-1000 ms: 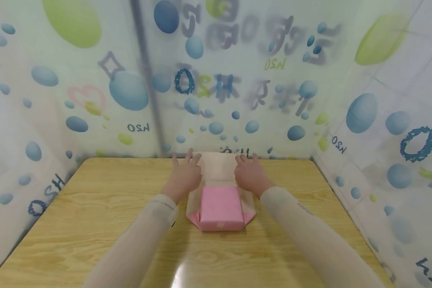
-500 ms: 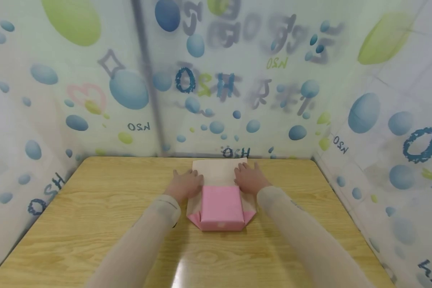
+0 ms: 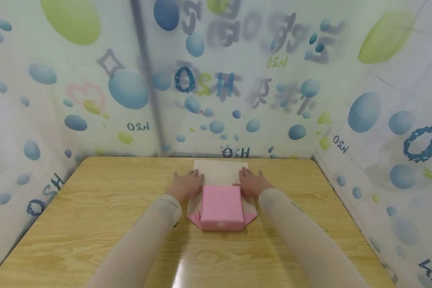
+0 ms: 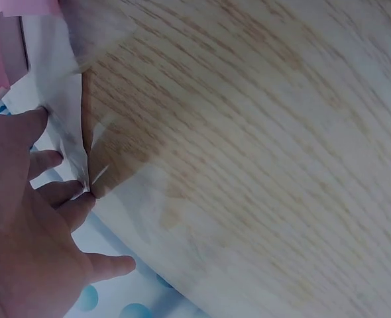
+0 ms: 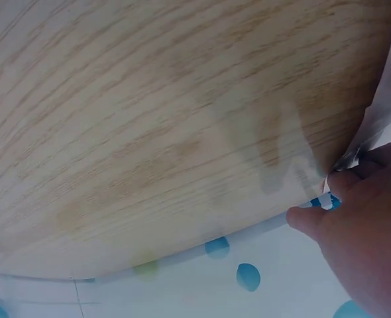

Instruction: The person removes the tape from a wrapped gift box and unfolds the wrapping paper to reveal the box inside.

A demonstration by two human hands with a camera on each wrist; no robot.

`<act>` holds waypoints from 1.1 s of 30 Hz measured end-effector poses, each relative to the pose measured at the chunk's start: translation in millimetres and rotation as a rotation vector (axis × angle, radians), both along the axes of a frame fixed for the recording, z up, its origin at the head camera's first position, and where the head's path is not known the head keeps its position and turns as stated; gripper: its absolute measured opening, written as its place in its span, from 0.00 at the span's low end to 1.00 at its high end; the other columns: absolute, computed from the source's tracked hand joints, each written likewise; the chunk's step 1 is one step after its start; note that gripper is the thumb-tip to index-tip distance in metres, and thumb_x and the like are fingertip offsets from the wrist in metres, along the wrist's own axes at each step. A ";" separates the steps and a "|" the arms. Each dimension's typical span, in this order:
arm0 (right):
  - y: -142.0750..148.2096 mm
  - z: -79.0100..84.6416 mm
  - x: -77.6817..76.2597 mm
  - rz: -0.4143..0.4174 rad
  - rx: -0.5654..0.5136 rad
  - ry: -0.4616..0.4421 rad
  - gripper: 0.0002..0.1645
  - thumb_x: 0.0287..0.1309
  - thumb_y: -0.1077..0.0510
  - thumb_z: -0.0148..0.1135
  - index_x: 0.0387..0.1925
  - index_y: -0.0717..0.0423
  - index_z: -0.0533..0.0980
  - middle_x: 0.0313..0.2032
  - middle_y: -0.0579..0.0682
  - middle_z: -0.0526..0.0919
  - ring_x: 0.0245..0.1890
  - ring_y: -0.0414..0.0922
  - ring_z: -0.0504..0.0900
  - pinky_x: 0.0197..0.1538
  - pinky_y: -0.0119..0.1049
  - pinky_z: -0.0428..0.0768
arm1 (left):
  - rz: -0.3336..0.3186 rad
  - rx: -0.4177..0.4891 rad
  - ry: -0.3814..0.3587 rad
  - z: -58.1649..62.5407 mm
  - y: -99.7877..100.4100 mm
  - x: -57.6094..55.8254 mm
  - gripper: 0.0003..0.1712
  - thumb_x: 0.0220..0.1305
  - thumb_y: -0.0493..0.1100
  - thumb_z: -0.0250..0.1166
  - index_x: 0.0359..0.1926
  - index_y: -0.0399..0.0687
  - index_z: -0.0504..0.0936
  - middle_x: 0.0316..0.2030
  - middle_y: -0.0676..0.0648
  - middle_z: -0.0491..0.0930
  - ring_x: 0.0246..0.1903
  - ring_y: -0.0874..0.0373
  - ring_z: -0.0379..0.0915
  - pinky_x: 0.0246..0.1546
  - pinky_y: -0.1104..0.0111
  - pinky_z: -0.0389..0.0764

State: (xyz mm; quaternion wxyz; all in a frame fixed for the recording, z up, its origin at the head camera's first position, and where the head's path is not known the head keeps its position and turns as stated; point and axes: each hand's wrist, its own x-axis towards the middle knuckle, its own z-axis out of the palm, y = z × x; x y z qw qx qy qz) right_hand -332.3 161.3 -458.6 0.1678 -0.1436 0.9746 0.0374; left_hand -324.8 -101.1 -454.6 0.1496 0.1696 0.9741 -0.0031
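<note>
A pink-wrapped box (image 3: 221, 205) sits on a sheet of wrapping paper (image 3: 220, 171), whose pale inner side faces up behind it. Pink folded corners (image 3: 251, 217) stick out beside its front end. The left hand (image 3: 186, 185) rests along the paper's left edge, just behind the box; in the left wrist view its fingers lie spread over that edge, little finger off to the side. On the opposite edge the right hand (image 3: 253, 183) presses with fairly straight fingers. In the right wrist view its fingertips, partly hidden by the hand, meet the paper's side (image 5: 374, 126).
Everything stands on a wood-grain table (image 3: 111, 208). A pale curtain (image 3: 216, 100) printed with blue and green drops rises right behind the table's far edge and along both sides. The paper's far end reaches close to that edge.
The paper's far flap, raised between both hands a second ago, now lies down toward the table. Both hands have come lower and nearer the box, and the right one has shifted slightly right.
</note>
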 end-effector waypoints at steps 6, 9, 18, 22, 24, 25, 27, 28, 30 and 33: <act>0.6 2.2 -1.9 -0.037 -0.034 -0.024 0.49 0.82 0.31 0.34 0.85 0.62 0.46 0.86 0.60 0.44 0.87 0.57 0.47 0.85 0.66 0.46 | 0.003 0.006 -0.013 1.5 1.5 -0.6 0.30 0.85 0.51 0.47 0.81 0.50 0.63 0.84 0.39 0.54 0.84 0.41 0.49 0.74 0.23 0.50; 0.8 5.2 -1.7 -0.047 -0.045 -0.038 0.49 0.82 0.32 0.35 0.85 0.63 0.46 0.86 0.60 0.43 0.87 0.57 0.45 0.85 0.65 0.45 | -0.004 0.015 0.001 1.6 1.3 -1.6 0.29 0.85 0.50 0.49 0.80 0.49 0.65 0.84 0.38 0.54 0.84 0.40 0.50 0.74 0.23 0.53; 5.9 20.0 -0.3 0.009 -0.022 -0.017 0.50 0.82 0.31 0.38 0.85 0.63 0.47 0.86 0.61 0.42 0.87 0.57 0.43 0.84 0.68 0.47 | -0.009 0.031 0.046 12.9 1.4 -3.2 0.32 0.84 0.56 0.51 0.80 0.50 0.65 0.84 0.39 0.53 0.84 0.40 0.49 0.74 0.24 0.55; 8.2 29.2 -0.2 0.053 0.039 0.030 0.49 0.83 0.32 0.36 0.85 0.62 0.47 0.86 0.60 0.41 0.87 0.56 0.42 0.84 0.69 0.48 | -0.009 0.052 0.072 25.3 2.7 -0.5 0.32 0.84 0.56 0.50 0.80 0.50 0.65 0.85 0.39 0.53 0.85 0.41 0.47 0.76 0.25 0.53; 9.1 33.4 0.0 0.064 0.050 0.056 0.48 0.83 0.33 0.36 0.85 0.62 0.46 0.87 0.59 0.40 0.88 0.56 0.41 0.83 0.69 0.48 | -0.013 0.057 0.086 32.7 3.1 1.7 0.31 0.85 0.56 0.50 0.80 0.50 0.65 0.84 0.39 0.53 0.85 0.41 0.47 0.76 0.26 0.53; 9.0 37.1 0.6 0.068 0.049 0.063 0.47 0.84 0.34 0.36 0.85 0.61 0.46 0.87 0.59 0.39 0.88 0.56 0.40 0.84 0.69 0.48 | -0.017 0.059 0.094 36.6 3.2 3.2 0.31 0.85 0.56 0.50 0.80 0.49 0.66 0.84 0.39 0.54 0.85 0.41 0.47 0.77 0.26 0.53; 8.3 43.7 1.5 0.075 0.046 0.072 0.46 0.84 0.35 0.35 0.85 0.60 0.45 0.87 0.59 0.38 0.88 0.56 0.39 0.84 0.69 0.47 | -0.026 0.063 0.106 41.8 3.3 4.6 0.30 0.85 0.55 0.49 0.79 0.49 0.66 0.84 0.39 0.56 0.84 0.41 0.49 0.77 0.27 0.54; 7.6 47.5 2.3 0.075 0.034 0.071 0.46 0.84 0.36 0.35 0.85 0.60 0.44 0.87 0.59 0.38 0.88 0.56 0.38 0.84 0.69 0.45 | -0.032 0.064 0.110 45.0 3.7 5.9 0.30 0.85 0.55 0.49 0.79 0.48 0.67 0.83 0.39 0.57 0.84 0.41 0.50 0.77 0.27 0.55; 5.7 55.6 4.2 0.083 0.013 0.072 0.45 0.84 0.37 0.36 0.85 0.60 0.44 0.87 0.59 0.37 0.88 0.56 0.38 0.84 0.69 0.44 | -0.038 0.069 0.110 50.6 4.4 8.7 0.29 0.85 0.54 0.49 0.78 0.48 0.68 0.83 0.38 0.59 0.84 0.40 0.51 0.77 0.28 0.56; 4.0 64.8 9.6 0.085 -0.019 0.071 0.44 0.85 0.38 0.36 0.86 0.60 0.44 0.87 0.59 0.37 0.88 0.57 0.37 0.84 0.69 0.43 | -0.039 0.076 0.102 58.5 6.2 13.4 0.29 0.85 0.53 0.49 0.78 0.47 0.68 0.81 0.37 0.61 0.83 0.39 0.53 0.77 0.29 0.57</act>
